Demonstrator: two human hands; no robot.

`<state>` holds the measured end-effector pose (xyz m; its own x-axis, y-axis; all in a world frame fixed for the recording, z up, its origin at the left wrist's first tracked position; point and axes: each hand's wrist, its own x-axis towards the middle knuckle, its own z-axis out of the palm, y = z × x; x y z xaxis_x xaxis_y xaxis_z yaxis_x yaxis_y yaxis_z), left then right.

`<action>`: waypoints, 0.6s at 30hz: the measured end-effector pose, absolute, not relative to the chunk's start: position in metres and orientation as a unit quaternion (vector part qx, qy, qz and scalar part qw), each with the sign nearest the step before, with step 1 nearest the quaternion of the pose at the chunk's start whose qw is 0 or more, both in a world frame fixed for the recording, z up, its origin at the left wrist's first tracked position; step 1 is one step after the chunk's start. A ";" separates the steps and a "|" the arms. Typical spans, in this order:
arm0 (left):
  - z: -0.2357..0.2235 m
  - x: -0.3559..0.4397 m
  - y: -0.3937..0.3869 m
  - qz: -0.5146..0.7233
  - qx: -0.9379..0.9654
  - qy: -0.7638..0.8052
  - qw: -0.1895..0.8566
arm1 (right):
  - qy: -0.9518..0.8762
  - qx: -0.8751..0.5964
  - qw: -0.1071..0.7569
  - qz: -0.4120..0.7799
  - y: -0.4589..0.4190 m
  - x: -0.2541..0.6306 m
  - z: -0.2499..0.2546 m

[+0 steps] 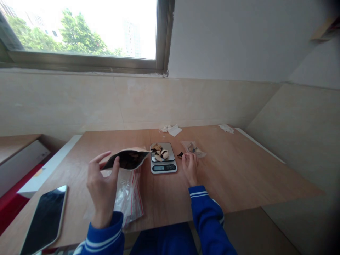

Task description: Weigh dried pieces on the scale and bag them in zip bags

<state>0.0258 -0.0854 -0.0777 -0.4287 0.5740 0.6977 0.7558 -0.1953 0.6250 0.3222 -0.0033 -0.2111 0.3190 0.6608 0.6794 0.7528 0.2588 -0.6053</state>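
Left hand (102, 184) grips open kraft pouch (126, 158) beside scale (163, 158); right hand (190, 166) fingers curled, pinching dark piece (180, 154) on table (239, 170).

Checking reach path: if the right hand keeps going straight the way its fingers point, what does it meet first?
Probably the small clear bag: the right hand points away from the person, fingers at the bag's near edge. A small dark piece lies just left of that line. Depth is unclear.

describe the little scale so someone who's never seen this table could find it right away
On the wooden table under the window, look at the middle, between the left hand holding an open pouch and the right hand. The kitchen scale sits there. It alone is flat and silver with a lit display, with pale and dark pieces piled on it.
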 end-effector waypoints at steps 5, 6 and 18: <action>-0.088 0.019 -0.107 -0.524 -0.550 -0.650 0.016 | -0.657 -0.415 0.628 0.034 -0.070 0.255 -0.133; -0.088 0.018 -0.108 -0.524 -0.549 -0.651 0.011 | -0.689 -0.361 0.627 0.044 -0.083 0.241 -0.116; -0.087 0.025 -0.113 -0.548 -0.541 -0.634 -0.066 | -0.876 -0.459 0.115 0.093 -0.087 0.180 -0.071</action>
<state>0.0253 -0.1125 -0.0865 -0.4052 0.7589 0.5098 0.6144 -0.1869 0.7665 0.1801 -0.0868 -0.0706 -0.5518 0.8257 0.1168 0.7827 0.5612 -0.2692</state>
